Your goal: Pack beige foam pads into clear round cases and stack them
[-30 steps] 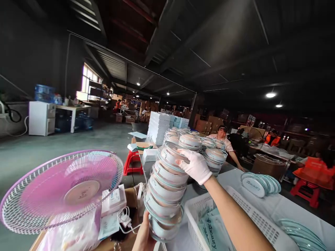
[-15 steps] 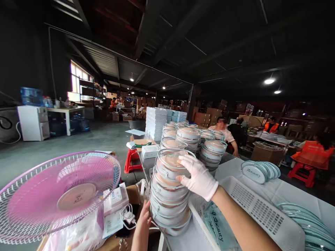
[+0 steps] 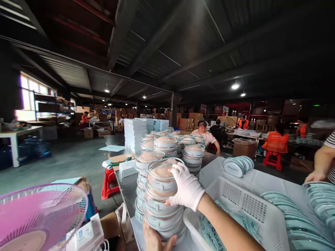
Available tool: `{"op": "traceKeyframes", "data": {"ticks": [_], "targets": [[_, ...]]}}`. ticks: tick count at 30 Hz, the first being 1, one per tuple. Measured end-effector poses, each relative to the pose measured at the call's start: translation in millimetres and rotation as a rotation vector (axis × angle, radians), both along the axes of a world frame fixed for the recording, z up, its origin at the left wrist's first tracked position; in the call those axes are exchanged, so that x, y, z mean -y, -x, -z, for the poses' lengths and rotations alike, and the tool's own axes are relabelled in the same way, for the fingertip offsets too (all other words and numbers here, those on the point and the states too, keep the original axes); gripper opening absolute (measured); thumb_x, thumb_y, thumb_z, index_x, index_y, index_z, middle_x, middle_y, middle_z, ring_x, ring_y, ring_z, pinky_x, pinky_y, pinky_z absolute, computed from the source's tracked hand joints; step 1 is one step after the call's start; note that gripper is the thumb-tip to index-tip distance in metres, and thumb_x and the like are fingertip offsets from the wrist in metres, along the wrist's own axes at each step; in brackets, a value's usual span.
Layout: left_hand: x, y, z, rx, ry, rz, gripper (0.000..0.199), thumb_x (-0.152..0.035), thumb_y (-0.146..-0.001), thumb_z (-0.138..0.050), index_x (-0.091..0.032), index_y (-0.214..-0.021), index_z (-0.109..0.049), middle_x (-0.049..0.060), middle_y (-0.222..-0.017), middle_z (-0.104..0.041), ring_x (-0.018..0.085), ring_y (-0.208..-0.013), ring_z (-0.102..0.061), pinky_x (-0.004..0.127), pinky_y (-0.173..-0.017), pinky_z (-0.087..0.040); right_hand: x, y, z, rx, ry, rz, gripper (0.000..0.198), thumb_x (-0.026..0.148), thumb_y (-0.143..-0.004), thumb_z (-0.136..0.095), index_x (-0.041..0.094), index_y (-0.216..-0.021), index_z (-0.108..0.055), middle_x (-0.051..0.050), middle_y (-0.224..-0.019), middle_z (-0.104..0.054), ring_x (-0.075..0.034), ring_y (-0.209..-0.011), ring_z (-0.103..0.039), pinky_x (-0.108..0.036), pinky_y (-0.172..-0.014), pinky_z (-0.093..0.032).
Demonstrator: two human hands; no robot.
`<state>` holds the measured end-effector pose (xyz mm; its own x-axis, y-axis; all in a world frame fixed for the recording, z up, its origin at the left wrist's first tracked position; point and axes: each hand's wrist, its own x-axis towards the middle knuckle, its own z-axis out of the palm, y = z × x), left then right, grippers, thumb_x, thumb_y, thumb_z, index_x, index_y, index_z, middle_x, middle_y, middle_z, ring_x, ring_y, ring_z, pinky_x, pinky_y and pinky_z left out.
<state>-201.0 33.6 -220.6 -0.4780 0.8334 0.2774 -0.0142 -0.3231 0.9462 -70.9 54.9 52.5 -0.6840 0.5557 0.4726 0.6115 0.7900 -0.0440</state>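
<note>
Dark warehouse rafters overhead, ceiling lamps glowing, cardboard cartons stacked far back, and down in front of me a long grey table running away from the camera. Only the head view to go on, so here it is.

Right at the near edge of that table stands the tall stack of glass-lidded bowls, pale blue rims one on top of another, leaning a touch. My right hand, in a white glove, is spread over the upper side of the stack, fingers curled onto the top lid and pressing against it. My left hand, bare, sits at the very bottom of the picture, cupped under the lowest bowl; only the fingertips and part of the palm show, wrapped around the base.

Just behind, a second stack of bowls touches or nearly touches mine, and more stacks crowd the table beyond. To my right sits a white slotted basket with printed bags inside, then rows of blue lids lying on edge on a white cloth. Far right, another person's hand rests by more lids. Lower left, a pink fan. Beside the table, a red stool. White boxes piled high further along, a seated worker behind them.
</note>
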Motion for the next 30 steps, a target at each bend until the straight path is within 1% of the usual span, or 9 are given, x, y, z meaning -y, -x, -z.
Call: {"op": "traceKeyframes", "data": {"ticks": [3, 6, 10, 14, 18, 21, 23, 26, 30], "targets": [[-16, -32, 14.9, -0.207, -0.119, -0.22, 0.116, -0.047, -0.066, -0.085, -0.007, -0.153, -0.02, 0.034, -0.168, -0.01, 0.049, -0.159, -0.004, 0.054, -0.134, -0.007, 6, -8, -5, 0.048, 0.004, 0.086, 0.107, 0.047, -0.043, -0.1, 0.01, -0.134, -0.056, -0.019, -0.146, -0.046, -0.037, -0.148, -0.031, -0.052, -0.124, -0.038], [-39, -52, 13.5, -0.238, -0.094, -0.114, 0.095, -0.039, -0.072, -0.075, -0.01, -0.15, -0.029, 0.032, -0.165, -0.023, 0.045, -0.159, -0.015, 0.049, -0.133, -0.016, 7, -19, -11, 0.126, 0.009, 0.164, 0.109, 0.047, -0.047, -0.1, 0.012, -0.139, -0.052, -0.019, -0.152, -0.042, -0.039, -0.151, -0.027, -0.055, -0.121, -0.042], [-72, -59, -2.6, -0.271, -0.025, 0.055, 0.087, -0.034, -0.062, -0.072, -0.014, -0.141, -0.043, 0.027, -0.157, -0.042, 0.043, -0.156, -0.027, 0.046, -0.13, -0.025, 1, -36, -15, 0.18, 0.011, 0.223, 0.111, 0.05, -0.049, -0.099, 0.021, -0.144, -0.049, -0.013, -0.158, -0.039, -0.035, -0.153, -0.026, -0.056, -0.116, -0.046], [-71, -53, -13.2, -0.049, 0.038, 0.118, 0.095, -0.037, -0.065, -0.065, -0.016, -0.151, -0.032, 0.021, -0.164, -0.036, 0.036, -0.16, -0.022, 0.047, -0.131, -0.021, -11, -47, -10, 0.204, -0.067, 0.245, 0.11, 0.061, -0.054, -0.094, 0.028, -0.147, -0.044, -0.008, -0.16, -0.04, -0.032, -0.151, -0.029, -0.068, -0.113, -0.042], [-18, -43, -57.3, 0.227, 0.01, 0.162, 0.099, -0.041, -0.077, -0.064, -0.027, -0.161, -0.014, 0.011, -0.174, -0.021, 0.029, -0.161, -0.02, 0.045, -0.124, -0.036, -15, -47, -7, 0.217, -0.135, 0.27, 0.106, 0.064, -0.058, -0.091, 0.029, -0.147, -0.044, -0.007, -0.162, -0.038, -0.033, -0.15, -0.03, -0.075, -0.113, -0.034], [12, -37, -113.2, 0.273, 0.004, 0.278, 0.082, -0.041, -0.082, -0.066, -0.03, -0.156, -0.034, 0.006, -0.171, -0.032, 0.027, -0.158, -0.029, 0.044, -0.125, -0.034, -11, -45, -9, 0.193, -0.107, 0.307, 0.102, 0.057, -0.061, -0.092, 0.028, -0.146, -0.046, -0.009, -0.163, -0.035, -0.036, -0.15, -0.031, -0.077, -0.113, -0.032], [18, -32, -142.6, 0.286, 0.092, 0.291, 0.059, -0.052, -0.097, -0.046, -0.032, -0.152, -0.042, 0.005, -0.167, -0.04, 0.028, -0.157, -0.033, 0.053, -0.123, -0.036, -9, -46, -10, 0.151, -0.064, 0.328, 0.102, 0.052, -0.062, -0.093, 0.027, -0.148, -0.045, -0.011, -0.164, -0.034, -0.04, -0.145, -0.038, -0.075, -0.109, -0.038], [15, -28, -164.1, 0.257, 0.227, 0.291, 0.059, -0.059, -0.105, -0.023, -0.033, -0.155, -0.039, 0.006, -0.169, -0.036, 0.03, -0.159, -0.028, 0.065, -0.122, -0.031, -5, -52, -9, 0.095, 0.017, 0.336, 0.106, 0.045, -0.064, -0.093, 0.027, -0.154, -0.04, -0.011, -0.167, -0.026, -0.04, -0.137, -0.05, -0.063, -0.107, -0.048], [6, -31, -172.7, 0.148, 0.321, 0.269, 0.067, -0.057, -0.105, -0.034, -0.023, -0.162, -0.023, 0.015, -0.175, -0.014, 0.036, -0.161, -0.017, 0.068, -0.124, -0.023, -10, -64, -7, 0.007, 0.104, 0.35, 0.109, 0.043, -0.066, -0.092, 0.025, -0.159, -0.037, -0.012, -0.171, -0.014, -0.039, -0.136, -0.054, -0.053, -0.113, -0.049]]}}
